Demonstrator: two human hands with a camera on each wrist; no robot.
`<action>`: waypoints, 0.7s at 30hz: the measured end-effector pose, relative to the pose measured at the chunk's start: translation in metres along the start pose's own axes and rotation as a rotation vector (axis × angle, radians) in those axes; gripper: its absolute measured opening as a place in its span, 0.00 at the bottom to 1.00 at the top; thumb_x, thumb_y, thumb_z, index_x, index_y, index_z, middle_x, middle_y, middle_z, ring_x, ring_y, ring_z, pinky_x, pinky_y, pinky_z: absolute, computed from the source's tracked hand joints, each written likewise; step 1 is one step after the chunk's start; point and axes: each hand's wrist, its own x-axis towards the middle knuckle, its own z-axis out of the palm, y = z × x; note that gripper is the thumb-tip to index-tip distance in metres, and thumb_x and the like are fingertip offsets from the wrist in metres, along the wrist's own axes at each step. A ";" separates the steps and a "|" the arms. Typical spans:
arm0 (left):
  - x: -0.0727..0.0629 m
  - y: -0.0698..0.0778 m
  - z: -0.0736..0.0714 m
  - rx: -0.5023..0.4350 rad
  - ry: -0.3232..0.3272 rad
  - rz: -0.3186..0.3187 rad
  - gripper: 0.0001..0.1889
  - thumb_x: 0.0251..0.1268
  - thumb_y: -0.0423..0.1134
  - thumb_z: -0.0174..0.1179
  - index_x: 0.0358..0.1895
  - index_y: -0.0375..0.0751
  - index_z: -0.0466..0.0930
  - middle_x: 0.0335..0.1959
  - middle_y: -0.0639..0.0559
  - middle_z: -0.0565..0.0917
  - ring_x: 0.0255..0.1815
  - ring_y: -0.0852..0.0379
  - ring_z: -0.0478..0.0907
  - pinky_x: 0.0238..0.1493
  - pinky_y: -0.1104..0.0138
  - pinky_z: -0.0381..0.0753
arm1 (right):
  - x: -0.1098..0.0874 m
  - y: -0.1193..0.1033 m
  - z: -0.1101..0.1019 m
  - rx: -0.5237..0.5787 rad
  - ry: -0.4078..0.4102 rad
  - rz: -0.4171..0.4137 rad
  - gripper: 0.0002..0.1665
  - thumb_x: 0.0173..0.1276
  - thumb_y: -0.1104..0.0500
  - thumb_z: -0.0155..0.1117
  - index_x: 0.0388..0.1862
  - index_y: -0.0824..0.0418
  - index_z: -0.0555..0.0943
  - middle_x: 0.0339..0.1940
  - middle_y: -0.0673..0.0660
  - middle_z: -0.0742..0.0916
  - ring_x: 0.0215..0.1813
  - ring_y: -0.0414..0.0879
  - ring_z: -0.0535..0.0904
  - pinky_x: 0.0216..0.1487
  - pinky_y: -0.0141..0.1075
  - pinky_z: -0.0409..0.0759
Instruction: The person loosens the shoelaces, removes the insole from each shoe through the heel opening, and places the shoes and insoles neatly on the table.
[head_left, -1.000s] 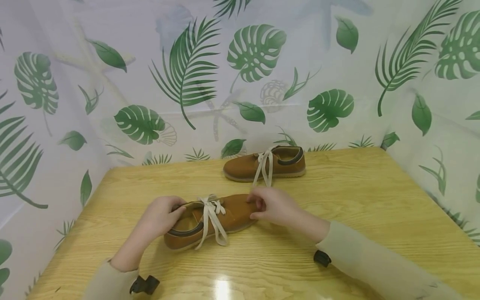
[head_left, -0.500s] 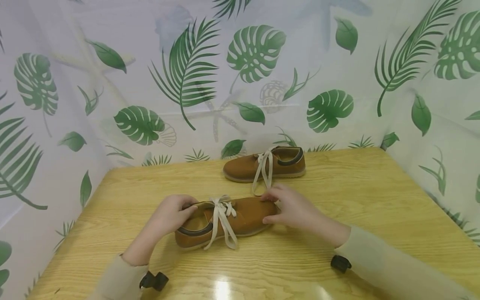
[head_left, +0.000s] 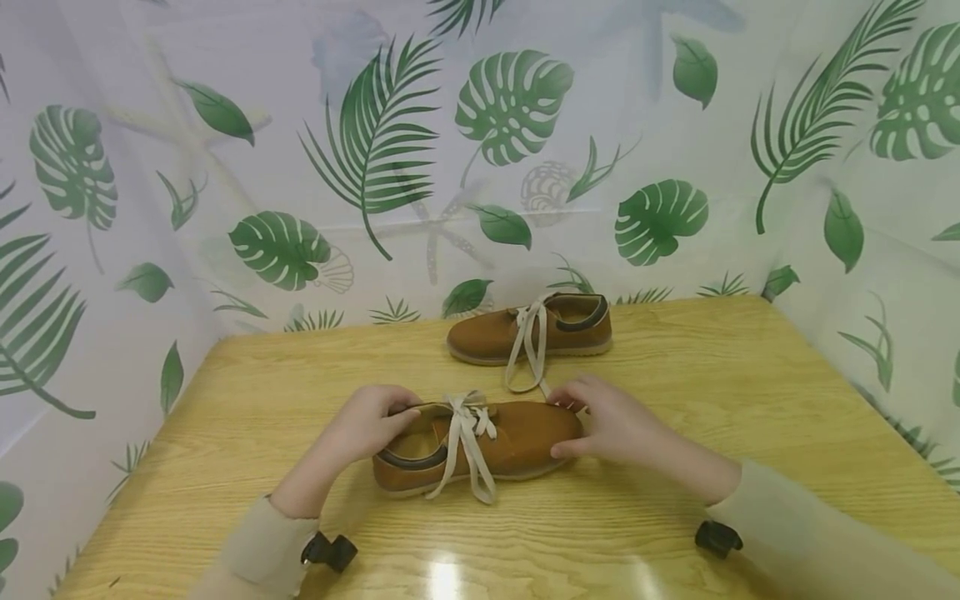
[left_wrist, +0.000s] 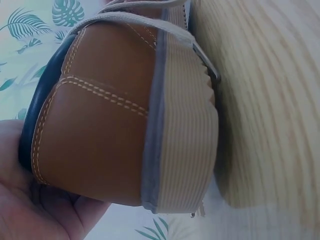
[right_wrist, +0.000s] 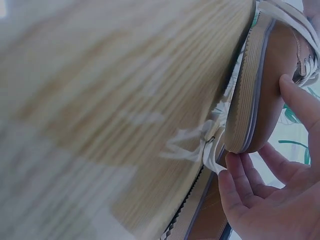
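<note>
A brown leather lace-up shoe lies across the wooden table, toe to the right, its cream laces tied in a bow that drapes over the near side. My left hand grips the far side of its collar near the heel, thumb at the opening. At the toe, my right hand holds the shoe between the thumb on the near side and the fingers at the far side. The left wrist view shows the stitched heel and ribbed pale sole close to the tabletop. Fingertips behind the shoe are partly hidden.
A matching brown shoe stands farther back, also toe left to heel right, with its lace loop hanging toward my right hand. Leaf-printed cloth walls in the table at the back and both sides.
The near shoe has slid to the right in both hands and turned slightly straighter. My right thumb and fingers have spread wider around its toe. The far shoe stays put.
</note>
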 end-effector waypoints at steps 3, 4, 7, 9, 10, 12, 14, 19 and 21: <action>0.003 0.000 0.003 -0.018 -0.010 0.009 0.09 0.79 0.33 0.61 0.49 0.34 0.90 0.42 0.44 0.92 0.40 0.56 0.85 0.44 0.61 0.85 | -0.003 0.002 -0.001 0.004 -0.013 0.008 0.41 0.57 0.47 0.86 0.64 0.64 0.81 0.57 0.60 0.87 0.56 0.55 0.85 0.61 0.54 0.84; 0.003 0.000 0.003 -0.023 -0.015 0.016 0.09 0.79 0.33 0.61 0.49 0.34 0.90 0.42 0.44 0.92 0.40 0.56 0.85 0.44 0.61 0.85 | -0.004 0.003 -0.001 0.006 -0.016 0.011 0.41 0.57 0.47 0.86 0.64 0.65 0.81 0.56 0.60 0.87 0.56 0.55 0.85 0.61 0.54 0.84; 0.006 0.000 0.006 -0.025 -0.026 0.025 0.09 0.79 0.33 0.61 0.50 0.34 0.90 0.44 0.43 0.92 0.42 0.55 0.86 0.44 0.62 0.86 | -0.007 0.004 -0.003 0.002 -0.020 0.012 0.42 0.57 0.46 0.86 0.64 0.65 0.81 0.55 0.60 0.88 0.55 0.54 0.85 0.60 0.54 0.84; 0.007 0.002 0.007 -0.022 -0.031 0.028 0.09 0.79 0.33 0.61 0.50 0.34 0.90 0.45 0.43 0.92 0.43 0.54 0.86 0.45 0.61 0.86 | -0.010 0.004 -0.005 0.001 -0.023 0.014 0.41 0.57 0.46 0.87 0.63 0.65 0.82 0.53 0.58 0.88 0.54 0.53 0.85 0.59 0.52 0.84; 0.008 0.002 0.008 -0.024 -0.036 0.032 0.09 0.79 0.34 0.61 0.50 0.34 0.90 0.45 0.43 0.92 0.43 0.53 0.87 0.45 0.61 0.87 | -0.011 0.005 -0.005 0.000 -0.024 0.012 0.41 0.56 0.46 0.87 0.63 0.65 0.82 0.53 0.58 0.88 0.54 0.52 0.85 0.59 0.52 0.84; 0.010 0.004 0.009 -0.027 -0.043 0.030 0.10 0.79 0.34 0.61 0.50 0.34 0.90 0.45 0.43 0.92 0.44 0.53 0.87 0.45 0.61 0.87 | -0.013 0.005 -0.007 0.001 -0.027 0.010 0.40 0.56 0.45 0.87 0.62 0.64 0.83 0.53 0.57 0.88 0.53 0.52 0.85 0.58 0.51 0.84; 0.011 0.005 0.011 -0.032 -0.048 0.027 0.10 0.79 0.34 0.61 0.51 0.34 0.90 0.45 0.43 0.92 0.44 0.53 0.87 0.45 0.61 0.87 | -0.015 0.006 -0.008 0.000 -0.027 0.010 0.40 0.56 0.44 0.87 0.61 0.64 0.83 0.52 0.57 0.88 0.53 0.51 0.84 0.57 0.50 0.85; 0.012 0.010 0.015 -0.037 -0.059 0.037 0.09 0.78 0.34 0.61 0.50 0.34 0.90 0.45 0.43 0.92 0.44 0.53 0.87 0.47 0.61 0.87 | -0.022 0.010 -0.009 -0.002 -0.021 0.007 0.40 0.53 0.42 0.88 0.59 0.62 0.84 0.50 0.54 0.88 0.51 0.48 0.84 0.55 0.47 0.85; 0.011 0.013 0.016 -0.037 -0.068 0.045 0.09 0.78 0.34 0.61 0.50 0.35 0.90 0.46 0.43 0.92 0.45 0.53 0.87 0.48 0.60 0.87 | -0.025 0.012 -0.009 -0.004 -0.021 0.006 0.40 0.53 0.42 0.88 0.59 0.62 0.84 0.49 0.53 0.87 0.50 0.47 0.83 0.54 0.46 0.84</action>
